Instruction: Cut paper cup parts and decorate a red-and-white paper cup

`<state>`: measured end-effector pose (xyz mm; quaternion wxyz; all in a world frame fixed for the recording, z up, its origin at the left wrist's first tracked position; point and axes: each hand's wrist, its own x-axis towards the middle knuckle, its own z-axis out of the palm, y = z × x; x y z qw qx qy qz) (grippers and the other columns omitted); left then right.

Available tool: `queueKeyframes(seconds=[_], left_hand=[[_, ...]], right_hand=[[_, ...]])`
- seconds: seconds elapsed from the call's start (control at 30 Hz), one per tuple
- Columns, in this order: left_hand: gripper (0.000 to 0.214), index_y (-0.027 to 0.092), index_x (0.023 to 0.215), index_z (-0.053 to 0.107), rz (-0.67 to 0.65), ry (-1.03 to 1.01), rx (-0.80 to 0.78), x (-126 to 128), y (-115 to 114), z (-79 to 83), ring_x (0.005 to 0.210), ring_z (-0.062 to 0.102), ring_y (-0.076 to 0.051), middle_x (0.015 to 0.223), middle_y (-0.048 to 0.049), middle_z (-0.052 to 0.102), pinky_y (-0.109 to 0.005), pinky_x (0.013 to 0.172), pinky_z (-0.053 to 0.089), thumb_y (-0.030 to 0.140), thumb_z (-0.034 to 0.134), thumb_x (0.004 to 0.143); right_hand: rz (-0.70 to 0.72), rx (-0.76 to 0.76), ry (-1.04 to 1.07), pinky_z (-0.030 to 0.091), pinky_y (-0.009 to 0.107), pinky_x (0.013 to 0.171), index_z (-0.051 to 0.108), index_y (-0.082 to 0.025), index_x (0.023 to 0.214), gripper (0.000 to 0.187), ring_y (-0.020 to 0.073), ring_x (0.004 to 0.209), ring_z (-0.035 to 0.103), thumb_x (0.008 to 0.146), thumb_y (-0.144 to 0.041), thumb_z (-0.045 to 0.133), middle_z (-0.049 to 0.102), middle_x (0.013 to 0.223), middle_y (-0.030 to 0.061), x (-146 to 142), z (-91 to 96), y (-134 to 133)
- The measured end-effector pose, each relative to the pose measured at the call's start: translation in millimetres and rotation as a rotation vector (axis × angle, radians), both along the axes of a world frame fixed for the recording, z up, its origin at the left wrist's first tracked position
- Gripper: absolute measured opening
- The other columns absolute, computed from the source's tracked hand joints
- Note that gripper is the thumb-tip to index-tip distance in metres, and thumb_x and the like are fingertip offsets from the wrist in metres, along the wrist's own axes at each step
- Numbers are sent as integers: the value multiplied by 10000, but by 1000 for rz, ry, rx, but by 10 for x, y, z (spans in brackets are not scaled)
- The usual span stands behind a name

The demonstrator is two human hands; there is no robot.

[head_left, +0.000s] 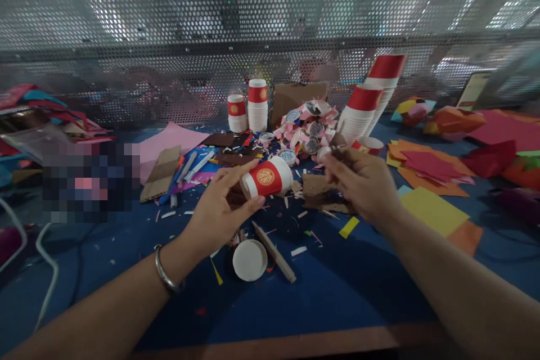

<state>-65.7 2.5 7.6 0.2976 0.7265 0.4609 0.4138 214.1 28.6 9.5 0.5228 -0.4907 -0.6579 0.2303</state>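
Note:
My left hand (223, 202) grips a small red-and-white paper cup (270, 178) above the blue table, its fingers and thumb around one end. The cup is tipped nearly on its side. My right hand (365, 183) is raised to the right of the cup with its fingers pinched together. Whatever sits in that pinch is too small and blurred to name. Below the hands, a white paper cup or lid (250, 260) shows its round face beside a tan stick-like piece (275, 253). A torn piece of brown cardboard (323, 192) lies between the hands.
Stacked paper cups (257, 107) stand at the back, and taller leaning stacks (373, 95) rise at the right. A heap of pink-and-white paper pieces (310, 126) lies between them. Pens (198, 166), coloured paper (434, 211) and scraps cover the table. A perforated metal screen (270, 11) stands behind.

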Motion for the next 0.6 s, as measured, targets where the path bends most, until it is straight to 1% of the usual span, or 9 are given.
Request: queueKeyframes(seconds=[0.03,0.1,0.13,0.2,0.27,0.4,0.47,0.53,0.6], left_hand=[[596,316,1472,575,-2,18,13,15,-10,-3,1110,664,-252,1342,-111,581,-463,945,612,396,742,905],[585,319,1474,577,-14,52,35,44,-32,0,1105,657,-248,1312,-107,589,-469,950,613,398,730,915],[588,318,1475,577,-19,67,44,59,-43,6,1096,659,-248,1304,-105,594,-479,954,613,405,731,913],[593,314,1468,583,-20,66,46,92,-64,19,1087,668,-252,1311,-106,602,-496,961,610,423,737,905],[608,306,1457,588,-10,2,7,129,-81,27,1086,687,-262,1318,-108,617,-492,949,618,428,757,886],[690,273,1474,547,-30,-210,-189,196,-103,35,1105,721,-283,1310,-110,688,-489,960,619,383,805,843],[613,256,1423,585,-62,-304,-333,216,-113,48,1101,724,-278,1285,-104,723,-467,941,626,381,789,858],[468,227,1308,664,-92,-412,-491,226,-123,66,1037,737,-263,1236,-107,748,-417,868,642,394,758,882],[390,199,1217,711,-96,-502,-578,232,-130,79,982,744,-249,1211,-115,757,-376,814,643,382,759,877]], right_hand=[[69,-60,10,290,236,371,648,-199,818,420,71,396,393,922,-606,656,611,621,-24,-81,4,-51],[243,-249,132,296,222,371,633,-197,795,411,66,404,384,862,-588,737,552,583,-49,-207,10,-127],[286,-278,156,308,218,379,626,-196,788,399,64,414,384,846,-566,764,543,584,-53,-248,9,-149],[313,-305,188,305,213,387,629,-195,808,380,72,450,412,827,-537,793,547,604,-48,-291,-4,-165],[313,-305,215,325,217,411,635,-195,839,366,83,492,445,823,-521,801,554,633,-43,-296,-25,-159],[336,-273,227,409,241,499,638,-197,857,349,100,559,493,832,-505,800,556,678,-40,-266,-48,-151],[336,-255,195,423,248,524,647,-197,885,327,105,577,503,875,-503,762,565,699,-34,-248,-48,-158],[327,-237,139,427,251,536,655,-197,899,317,107,584,501,911,-507,722,567,708,-30,-232,-48,-163],[311,-220,74,437,257,553,662,-195,894,318,113,600,508,919,-508,712,573,720,-23,-223,-49,-164]])
